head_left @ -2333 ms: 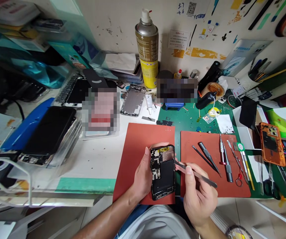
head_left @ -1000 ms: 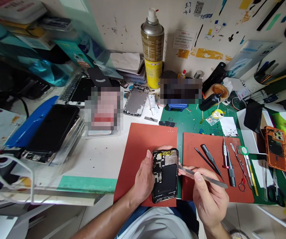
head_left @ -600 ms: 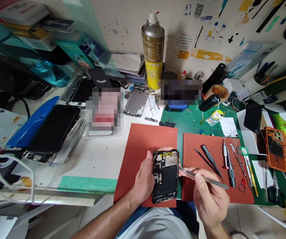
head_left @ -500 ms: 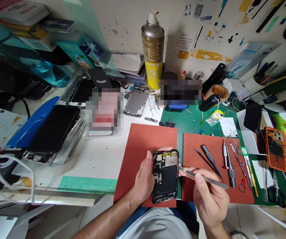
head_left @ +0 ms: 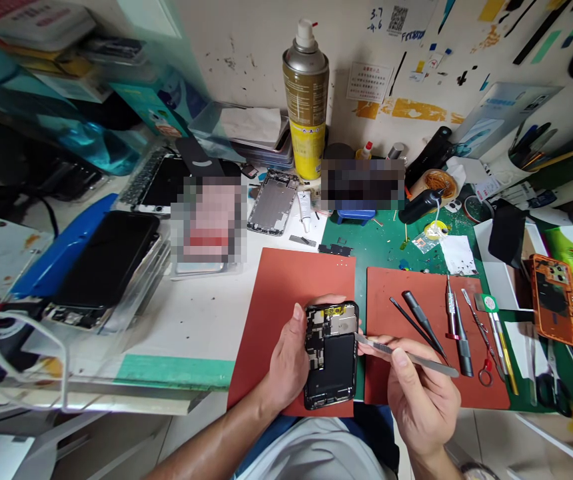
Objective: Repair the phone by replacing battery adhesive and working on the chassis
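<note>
An opened smartphone (head_left: pixel 337 373), its black battery and boards exposed, is gripped along its left edge by my left hand (head_left: pixel 289 360). The thumb lies on the left side, and fingers show behind the top and right edges. Between the thumb and fingers of my right hand (head_left: pixel 421 393) is a pair of metal tweezers (head_left: pixel 406 357). Their tip reaches the phone's right edge, near the battery's upper corner; whether it touches is too small to tell. Below the phone lies a red-brown mat (head_left: pixel 276 300).
A second mat (head_left: pixel 381 387) on the right bears screwdrivers (head_left: pixel 459 327) and a thin curved tool. Scissors (head_left: pixel 551 383) and an orange phone housing (head_left: pixel 556 300) lie farther right. At the back stand a spray can (head_left: pixel 306 100) and a phone frame (head_left: pixel 272 203). A dark-screened phone (head_left: pixel 104 260) rests left.
</note>
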{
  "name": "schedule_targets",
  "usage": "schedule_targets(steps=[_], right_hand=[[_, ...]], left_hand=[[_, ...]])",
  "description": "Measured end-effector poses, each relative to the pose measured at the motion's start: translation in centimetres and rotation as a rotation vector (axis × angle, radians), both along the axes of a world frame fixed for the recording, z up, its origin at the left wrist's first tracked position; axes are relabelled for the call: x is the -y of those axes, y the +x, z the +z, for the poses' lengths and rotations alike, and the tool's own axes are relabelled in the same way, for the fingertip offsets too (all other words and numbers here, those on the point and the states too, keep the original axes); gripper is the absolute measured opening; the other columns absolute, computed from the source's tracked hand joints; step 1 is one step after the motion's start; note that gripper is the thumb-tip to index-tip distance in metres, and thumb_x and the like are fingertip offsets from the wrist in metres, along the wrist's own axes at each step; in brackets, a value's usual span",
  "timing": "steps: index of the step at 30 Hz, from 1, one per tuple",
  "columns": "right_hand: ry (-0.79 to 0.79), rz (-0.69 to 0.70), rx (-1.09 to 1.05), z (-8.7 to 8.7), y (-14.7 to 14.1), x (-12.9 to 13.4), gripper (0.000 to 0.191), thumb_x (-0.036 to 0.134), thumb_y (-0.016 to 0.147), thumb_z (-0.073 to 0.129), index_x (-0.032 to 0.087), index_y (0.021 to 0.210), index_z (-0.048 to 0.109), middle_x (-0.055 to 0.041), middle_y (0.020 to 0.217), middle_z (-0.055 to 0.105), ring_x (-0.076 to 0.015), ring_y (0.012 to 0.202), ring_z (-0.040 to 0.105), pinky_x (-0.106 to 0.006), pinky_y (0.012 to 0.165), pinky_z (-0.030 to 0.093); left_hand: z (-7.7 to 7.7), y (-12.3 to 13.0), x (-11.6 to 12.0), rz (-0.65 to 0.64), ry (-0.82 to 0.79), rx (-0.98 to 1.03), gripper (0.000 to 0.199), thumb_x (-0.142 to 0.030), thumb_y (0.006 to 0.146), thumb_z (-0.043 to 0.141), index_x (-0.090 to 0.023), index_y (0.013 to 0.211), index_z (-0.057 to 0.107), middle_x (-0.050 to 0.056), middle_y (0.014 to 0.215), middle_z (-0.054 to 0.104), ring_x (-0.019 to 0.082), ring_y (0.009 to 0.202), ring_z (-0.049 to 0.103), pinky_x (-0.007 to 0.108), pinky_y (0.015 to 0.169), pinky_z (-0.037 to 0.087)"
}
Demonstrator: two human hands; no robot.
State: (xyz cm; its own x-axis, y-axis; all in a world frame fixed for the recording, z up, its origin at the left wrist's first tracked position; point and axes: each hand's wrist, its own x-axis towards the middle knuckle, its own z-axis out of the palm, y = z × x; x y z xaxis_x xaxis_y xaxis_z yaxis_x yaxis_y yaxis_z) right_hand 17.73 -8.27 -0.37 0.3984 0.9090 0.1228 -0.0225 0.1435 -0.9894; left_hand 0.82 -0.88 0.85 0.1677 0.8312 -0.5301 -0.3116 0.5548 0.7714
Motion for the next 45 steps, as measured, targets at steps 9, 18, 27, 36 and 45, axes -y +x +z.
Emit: schedule_targets(steps=[9,18,27,36,45], right_hand=[[0.112,-0.024,0.503,0.6,-0.9,0.7,0.037,0.003,0.101,0.063,0.023,0.129,0.076,-0.0089,0.116,0.084,-0.027,0.102,0.085,-0.039,0.088,0.073],[0.181,-0.097,0.614,0.1,-2.6,1.3,0.039,-0.001,0.099,0.06,0.019,0.13,0.072,-0.0121,0.121,0.081,-0.0287,0.11,0.083,-0.042,0.09,0.072],[0.088,-0.303,0.135,2.6,-3.2,0.5,0.017,0.013,0.11,0.057,0.02,0.114,0.073,-0.0066,0.109,0.079,-0.0268,0.108,0.082,-0.049,0.097,0.069],[-0.346,0.122,0.043,2.2,-0.4,1.8,0.026,0.04,0.112,0.059,0.023,0.107,0.078,-0.0049,0.096,0.071,-0.0185,0.089,0.069,-0.028,0.079,0.057],[-0.415,0.224,0.074,0.7,-2.3,0.6,0.029,0.046,0.106,0.068,0.021,0.1,0.081,-0.0034,0.088,0.065,-0.0165,0.078,0.059,-0.026,0.068,0.049]], left_hand=[[-0.2,0.4,-0.2,0.004,-0.055,0.136,0.076,-0.083,0.092,0.064,-0.021,0.135,0.075,0.008,0.101,0.086,0.033,0.101,0.083,0.042,0.088,0.068],[-0.2,0.4,-0.1,0.004,-0.058,0.098,0.084,-0.09,0.089,0.06,-0.021,0.134,0.075,0.01,0.105,0.086,0.032,0.095,0.083,0.042,0.088,0.067],[-0.4,0.1,-1.1,0.054,-0.125,0.404,0.081,-0.071,0.09,0.076,-0.021,0.152,0.057,0.014,0.105,0.084,0.031,0.081,0.083,0.043,0.073,0.068],[-0.8,0.0,-0.8,0.028,-0.078,0.338,0.049,-0.021,0.075,0.098,-0.016,0.119,0.076,0.011,0.104,0.086,0.027,0.086,0.084,0.034,0.076,0.07],[-0.9,0.1,-0.6,-0.016,0.061,0.258,0.066,-0.02,0.074,0.099,-0.02,0.131,0.066,0.01,0.105,0.085,0.029,0.096,0.085,0.032,0.079,0.068]])
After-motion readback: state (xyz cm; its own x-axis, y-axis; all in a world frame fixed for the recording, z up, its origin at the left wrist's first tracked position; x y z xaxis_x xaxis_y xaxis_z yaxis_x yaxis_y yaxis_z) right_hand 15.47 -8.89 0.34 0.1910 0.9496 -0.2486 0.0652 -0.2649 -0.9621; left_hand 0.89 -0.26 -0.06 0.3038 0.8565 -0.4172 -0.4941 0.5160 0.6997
